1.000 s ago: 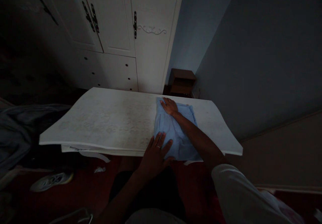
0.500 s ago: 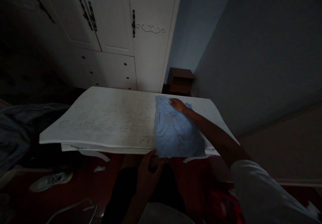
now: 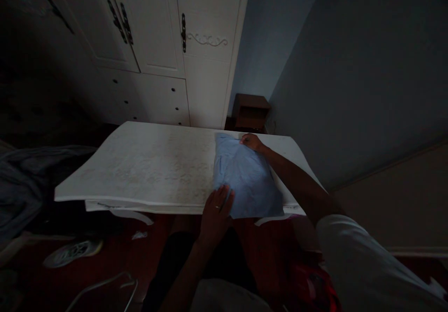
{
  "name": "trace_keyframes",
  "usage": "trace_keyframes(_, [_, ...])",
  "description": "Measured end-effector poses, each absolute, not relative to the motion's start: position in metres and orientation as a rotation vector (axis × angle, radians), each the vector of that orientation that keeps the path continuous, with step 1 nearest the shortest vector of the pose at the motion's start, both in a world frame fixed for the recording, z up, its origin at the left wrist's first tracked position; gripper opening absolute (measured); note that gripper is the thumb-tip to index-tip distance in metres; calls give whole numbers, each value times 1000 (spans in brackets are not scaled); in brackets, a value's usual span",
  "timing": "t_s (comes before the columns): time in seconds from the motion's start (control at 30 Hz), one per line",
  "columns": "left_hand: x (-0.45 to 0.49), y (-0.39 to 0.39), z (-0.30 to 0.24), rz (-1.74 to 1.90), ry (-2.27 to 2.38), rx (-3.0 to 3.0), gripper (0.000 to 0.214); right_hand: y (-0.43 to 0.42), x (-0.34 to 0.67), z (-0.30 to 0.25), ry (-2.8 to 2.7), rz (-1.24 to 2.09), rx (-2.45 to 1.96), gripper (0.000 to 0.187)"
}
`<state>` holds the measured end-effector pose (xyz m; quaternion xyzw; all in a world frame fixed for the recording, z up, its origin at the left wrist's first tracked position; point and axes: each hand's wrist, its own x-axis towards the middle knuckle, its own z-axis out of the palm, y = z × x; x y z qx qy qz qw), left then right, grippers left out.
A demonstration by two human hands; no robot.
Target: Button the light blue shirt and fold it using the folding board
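Note:
A light-blue folded cloth (image 3: 247,181), perhaps a garment, lies on the right half of a white table (image 3: 157,162), its near edge reaching the table's front edge. My right hand (image 3: 251,141) is at the cloth's far edge, its fingers curled and pinched on the fabric. Over the near left part of the cloth lies my left hand (image 3: 217,211), palm down with fingers stretched out and a ring on one of them. Part of the cloth's right side is hidden behind my right forearm.
Beyond the table stands a white wardrobe (image 3: 154,64) with dark handles. A small brown cabinet (image 3: 252,102) sits by the grey wall. On the floor are a shoe (image 3: 73,252), a white wire-like frame (image 3: 105,284) and a red item (image 3: 311,284). Dark fabric (image 3: 21,181) is heaped at left.
My left hand has come up from below the table edge and flattened onto the cloth. My right hand has shifted slightly right, its fingers now drawn together at the far edge, which looks straighter.

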<state>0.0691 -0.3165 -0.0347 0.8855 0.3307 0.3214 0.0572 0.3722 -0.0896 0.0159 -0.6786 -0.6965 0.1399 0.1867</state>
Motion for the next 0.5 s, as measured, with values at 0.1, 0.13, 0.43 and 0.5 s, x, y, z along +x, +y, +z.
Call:
trace_keyframes(0.1, [68,-318,-40,975,959,2704,87,-89,368,13,-1925,388,-1921,23])
trace_keyframes(0.13, [69,-319,-41,985,970,2695,87,-89,366,13,-1908,383,-1925,24])
trace_keyframes(0.43, [66,-325,-37,1198,1103,2460,65,-170,370,26,-1621,263,-1751,33])
trace_keyframes(0.5, [64,-324,-39,1277,1152,2383,54,-217,374,22,-1431,275,-1670,36])
